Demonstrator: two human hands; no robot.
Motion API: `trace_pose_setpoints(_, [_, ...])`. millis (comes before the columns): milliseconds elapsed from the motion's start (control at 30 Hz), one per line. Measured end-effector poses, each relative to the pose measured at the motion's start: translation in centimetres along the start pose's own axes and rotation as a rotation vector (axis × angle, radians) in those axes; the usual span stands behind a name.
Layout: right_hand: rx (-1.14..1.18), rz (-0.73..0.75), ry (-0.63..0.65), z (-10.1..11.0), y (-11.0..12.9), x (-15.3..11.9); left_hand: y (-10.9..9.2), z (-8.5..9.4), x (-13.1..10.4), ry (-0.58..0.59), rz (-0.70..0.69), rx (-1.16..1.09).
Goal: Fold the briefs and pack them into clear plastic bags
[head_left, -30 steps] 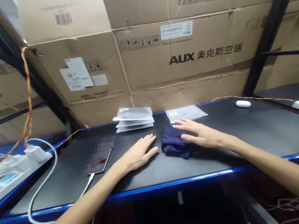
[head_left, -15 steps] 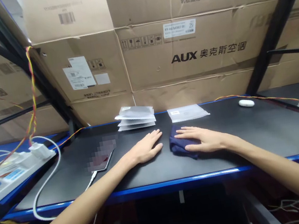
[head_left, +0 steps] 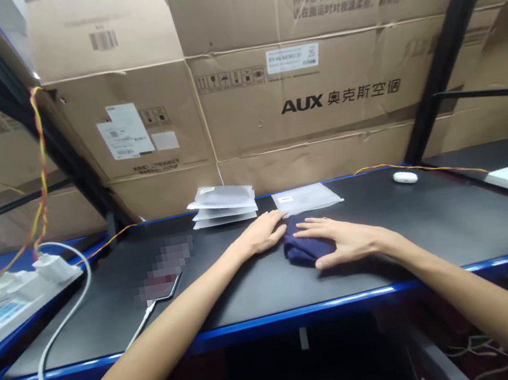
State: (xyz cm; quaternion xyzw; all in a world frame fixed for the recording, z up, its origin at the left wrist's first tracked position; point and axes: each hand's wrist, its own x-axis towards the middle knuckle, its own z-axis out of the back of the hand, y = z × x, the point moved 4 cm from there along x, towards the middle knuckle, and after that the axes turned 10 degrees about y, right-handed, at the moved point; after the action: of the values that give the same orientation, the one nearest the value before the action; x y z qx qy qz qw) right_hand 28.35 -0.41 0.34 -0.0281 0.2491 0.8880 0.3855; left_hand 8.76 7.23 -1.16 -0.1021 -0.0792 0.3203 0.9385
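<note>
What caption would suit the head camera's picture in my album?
Right hand on a bundled navy cloth, left hand close beside it, white packets behind on the black tabletop.

R hand (head_left: 345, 238) on dk-blue cloth (head_left: 301, 250), L hand (head_left: 259, 233) beside.

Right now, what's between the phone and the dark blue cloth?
In the head view, your left hand and forearm lie between the phone and the dark blue cloth.

Bright in here, light glinting along the glossy blue table edge (head_left: 375, 293) nearside of all the fingers (head_left: 315, 231); soft shadow beneath the bare right hand (head_left: 351, 241); beyond, upper print (head_left: 325, 8) blurs on brown cardboard (head_left: 243, 103); leftward, pixelation masks the flat dark phone (head_left: 167, 272).
</note>
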Motion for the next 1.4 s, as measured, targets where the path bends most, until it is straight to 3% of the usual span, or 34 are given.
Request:
trace_pose_setpoints(200, [0.020,0.018,-0.021,0.1,-0.2,-0.4,0.2,0.5,-1.7,-0.117,-0.003,0.035])
trace_pose_setpoints(533, [-0.044,0.078,-0.175,0.6,-0.4,-0.2,0.4,1.8,-1.6,-0.170,0.080,-0.016])
trace_pose_setpoints(733, [0.009,0.149,-0.275,1.2,0.2,-0.3,0.2,1.7,-1.7,-0.225,0.209,0.002])
trace_pose_setpoints(933, [0.035,0.066,-0.308,1.4,-0.4,-0.3,0.4,2.1,-2.0,-0.284,0.309,-0.019])
trace_pose_setpoints(1033, [0.040,0.052,-0.338,1.4,-0.4,-0.4,0.3,2.1,-2.0,-0.287,0.270,-0.039])
trace_pose_setpoints(1200, [0.069,0.094,-0.426,1.6,-0.1,-0.6,0.1,1.8,-1.6,-0.261,0.087,-0.046])
trace_pose_setpoints(1400, [0.044,0.128,-0.492,1.3,0.1,-0.3,0.6,1.3,-1.2,-0.216,0.087,-0.054])
